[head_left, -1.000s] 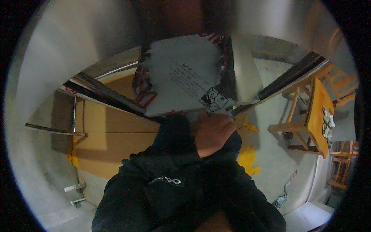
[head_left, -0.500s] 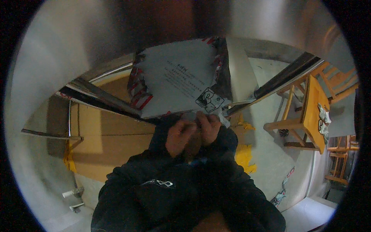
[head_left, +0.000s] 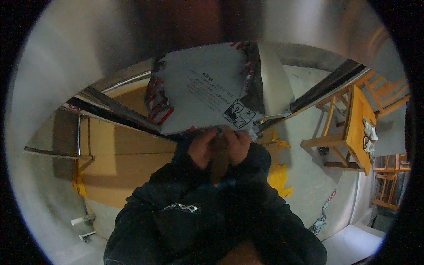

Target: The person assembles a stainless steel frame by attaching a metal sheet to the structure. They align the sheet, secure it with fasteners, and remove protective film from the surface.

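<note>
A flat grey-white plastic bag [head_left: 198,92] with dark print and red-and-white striped sides lies in front of me. Both hands meet at its near edge, close to a printed drawing at the lower right corner. There my left hand [head_left: 202,148] is closed, thumb and fingers pinching that edge. Beside it my right hand [head_left: 237,145] grips the same edge, fingers bent and pressed together. A crumpled bit of clear film [head_left: 253,134] shows just right of my right fingers. Shadow hides the exact fingertip contact.
Dark metal rails [head_left: 119,115] slope in from the left, and another rail [head_left: 324,86] from the right. Brown cardboard [head_left: 128,163] covers the floor at left. Yellow scraps [head_left: 280,181] lie at right. Farther right stands a wooden stool [head_left: 360,128] with a cloth on it.
My left hand has shifted slightly, its fingers now stretching up to the bag's edge and close to the right fingertips. The bag's near part has moved only a little.
</note>
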Demonstrator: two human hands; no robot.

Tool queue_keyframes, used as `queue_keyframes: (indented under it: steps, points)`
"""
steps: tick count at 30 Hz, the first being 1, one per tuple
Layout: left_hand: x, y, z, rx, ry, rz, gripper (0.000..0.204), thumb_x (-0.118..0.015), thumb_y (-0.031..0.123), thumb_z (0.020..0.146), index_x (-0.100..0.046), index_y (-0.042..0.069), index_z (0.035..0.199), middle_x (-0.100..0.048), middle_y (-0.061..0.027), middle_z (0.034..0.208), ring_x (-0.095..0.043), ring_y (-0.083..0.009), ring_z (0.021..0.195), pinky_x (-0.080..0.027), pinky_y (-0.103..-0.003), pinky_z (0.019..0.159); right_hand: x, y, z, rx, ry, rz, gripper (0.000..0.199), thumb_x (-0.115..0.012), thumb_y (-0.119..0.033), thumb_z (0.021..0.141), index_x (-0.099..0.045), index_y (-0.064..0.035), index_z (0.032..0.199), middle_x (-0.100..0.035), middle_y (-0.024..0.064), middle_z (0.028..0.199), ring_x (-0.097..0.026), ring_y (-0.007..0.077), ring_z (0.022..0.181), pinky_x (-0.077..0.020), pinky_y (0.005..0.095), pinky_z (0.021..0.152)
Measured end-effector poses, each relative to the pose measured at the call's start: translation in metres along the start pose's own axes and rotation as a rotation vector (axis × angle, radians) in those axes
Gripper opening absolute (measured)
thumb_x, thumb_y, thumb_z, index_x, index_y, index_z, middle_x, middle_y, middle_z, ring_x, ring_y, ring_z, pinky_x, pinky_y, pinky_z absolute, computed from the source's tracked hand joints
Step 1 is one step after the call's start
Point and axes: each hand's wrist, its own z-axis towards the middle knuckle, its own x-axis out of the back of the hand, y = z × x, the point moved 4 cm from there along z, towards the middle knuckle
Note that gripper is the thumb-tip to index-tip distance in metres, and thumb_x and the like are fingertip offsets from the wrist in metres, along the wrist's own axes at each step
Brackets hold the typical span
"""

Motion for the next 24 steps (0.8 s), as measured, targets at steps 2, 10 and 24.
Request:
queue_keyframes:
  steps: [2, 10, 24]
  points:
    - [-0.008, -0.009, 0.004, 0.384, 0.022, -0.978, 0.028, -0.05, 0.023, 0.089, -0.051, 0.008, 0.114, -0.056, -0.0081, 0.107, -0.055, -0.0228, 0.096, -0.047, -0.034, 0.083, 0.001, 0.007, 0.002, -0.013, -0.029, 0.033, 0.03, -0.073, -0.015, 0.069, -0.05, -0.0037, 0.054, -0.05, 0.0, 0.053, -0.042, 0.0093, 0.051, -0.0341, 0.0305, 0.046]
    - [-0.017, -0.004, -0.007, -0.309, 0.395, 0.19, 0.024, -0.05, 0.018, 0.088, -0.054, 0.005, 0.108, -0.057, -0.008, 0.101, -0.057, -0.0227, 0.089, -0.047, -0.035, 0.075, -0.001, 0.002, -0.004, -0.097, -0.019, 0.107, 0.025, -0.074, -0.016, 0.069, -0.055, -0.0016, 0.062, -0.059, 0.0051, 0.064, -0.051, 0.0128, 0.055, -0.0397, 0.0307, 0.05]
    - [-0.005, 0.029, -0.008, 0.12, 0.343, 0.068, 0.022, -0.058, 0.023, 0.081, -0.06, 0.004, 0.093, -0.061, -0.0083, 0.095, -0.057, -0.0211, 0.083, -0.046, -0.033, 0.072, -0.002, 0.022, 0.007, -0.207, -0.121, -0.168, 0.035, -0.073, -0.029, 0.069, -0.055, 0.001, 0.066, -0.055, 0.0057, 0.061, -0.047, 0.0133, 0.055, -0.0379, 0.0303, 0.051]
